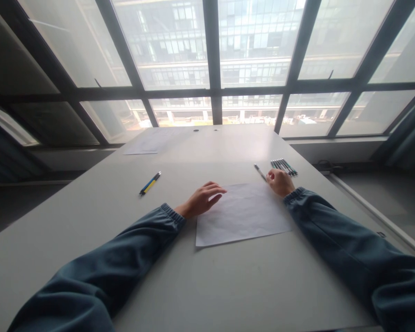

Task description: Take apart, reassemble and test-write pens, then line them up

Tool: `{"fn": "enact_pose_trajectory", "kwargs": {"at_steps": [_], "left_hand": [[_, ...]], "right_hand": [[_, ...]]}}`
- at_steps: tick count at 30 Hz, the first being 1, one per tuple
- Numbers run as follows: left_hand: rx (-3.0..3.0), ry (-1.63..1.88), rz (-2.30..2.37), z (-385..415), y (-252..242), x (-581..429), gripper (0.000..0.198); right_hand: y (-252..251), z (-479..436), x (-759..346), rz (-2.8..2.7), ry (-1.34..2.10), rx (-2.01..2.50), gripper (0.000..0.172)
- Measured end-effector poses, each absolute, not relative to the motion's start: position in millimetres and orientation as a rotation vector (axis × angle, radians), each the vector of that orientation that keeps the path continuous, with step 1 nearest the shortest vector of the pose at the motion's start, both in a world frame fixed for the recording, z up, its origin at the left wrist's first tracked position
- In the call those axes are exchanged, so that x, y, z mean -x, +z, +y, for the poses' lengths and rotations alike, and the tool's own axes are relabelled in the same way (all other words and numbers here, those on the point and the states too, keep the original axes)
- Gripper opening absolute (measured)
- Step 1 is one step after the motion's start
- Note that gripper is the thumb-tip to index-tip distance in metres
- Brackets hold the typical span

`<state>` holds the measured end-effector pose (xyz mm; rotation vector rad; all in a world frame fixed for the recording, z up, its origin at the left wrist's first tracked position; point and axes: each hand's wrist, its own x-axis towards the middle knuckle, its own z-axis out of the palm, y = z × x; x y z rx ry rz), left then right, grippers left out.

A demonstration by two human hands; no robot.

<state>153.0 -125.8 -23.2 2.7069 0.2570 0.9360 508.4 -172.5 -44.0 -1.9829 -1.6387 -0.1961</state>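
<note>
A white sheet of paper (242,216) lies on the table in front of me. Over its upper left edge rests my left hand (204,199), fingers apart and holding nothing. My right hand (279,181) is beyond the sheet's upper right corner, its fingers curled in at the lower end of a single pen (260,171). Just behind that hand, several pens (284,166) lie side by side in a row. Blue and yellow pens (150,184) lie together to the left of my left hand.
The white table (90,207) stretches away to large framed windows. More paper (141,144) lies at its far left. Two small dark round spots, one a grommet (196,130), sit near the far edge. Blue curtains hang at both sides.
</note>
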Motion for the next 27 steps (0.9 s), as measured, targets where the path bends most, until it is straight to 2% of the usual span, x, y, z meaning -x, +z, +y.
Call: {"fn": "enact_pose_trajectory", "kwargs": {"at_steps": [21, 27], "left_hand": [[-2.740, 0.937, 0.258, -124, -26, -152, 0.026], [-2.714, 0.878, 0.209, -125, -24, -153, 0.021]], "right_hand": [[-41, -179, -501, -1.514, -0.116, 2.414, 0.027], [-38, -175, -510, -1.457, -0.119, 2.458, 0.030]]}}
